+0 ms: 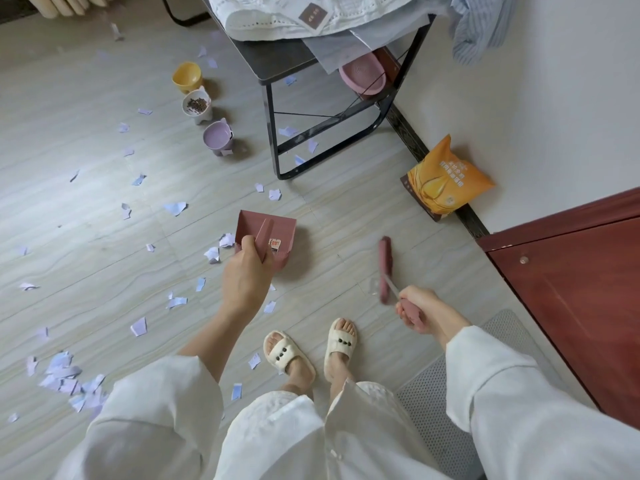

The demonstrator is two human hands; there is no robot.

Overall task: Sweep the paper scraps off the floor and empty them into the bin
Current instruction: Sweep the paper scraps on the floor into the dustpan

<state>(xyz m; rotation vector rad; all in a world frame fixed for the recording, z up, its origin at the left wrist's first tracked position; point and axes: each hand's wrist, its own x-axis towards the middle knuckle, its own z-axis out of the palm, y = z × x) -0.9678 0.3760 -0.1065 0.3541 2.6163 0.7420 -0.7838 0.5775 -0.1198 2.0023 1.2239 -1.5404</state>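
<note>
Pale wood-grain floor [86, 209] across most of the view, cut off on every side. Dark metal-framed table [277, 57] at the top, far half out of frame, top mostly buried under white cloth [284, 15]; pink basin [362, 76] half hidden beneath. Red-brown door [581, 289] at right, only a corner showing. Grey perforated mat [446, 403] partly covered by the right sleeve. No bin anywhere in sight.

Orange bag [446, 178] leaning on the wall, print too small to read. Three pet bowls in a row beside the table leg: yellow [187, 77], white with kibble [196, 105], lilac [217, 136].

Paper scraps [64, 375] strewn over the left floor, thickest in a heap at lower left, some under the table, a few just beside the dustpan's left edge.

Pink dustpan [266, 237] tilted just above the floor, label inside unreadable. Left hand [247, 278] seen from the back, fingers [248, 241] curled round the upright handle, tips hidden behind it. Pink brush [385, 268] blurred, bristles impossible to make out, well apart from the dustpan. Right hand [420, 308] clamped on the brush handle, thumb side hidden.
</note>
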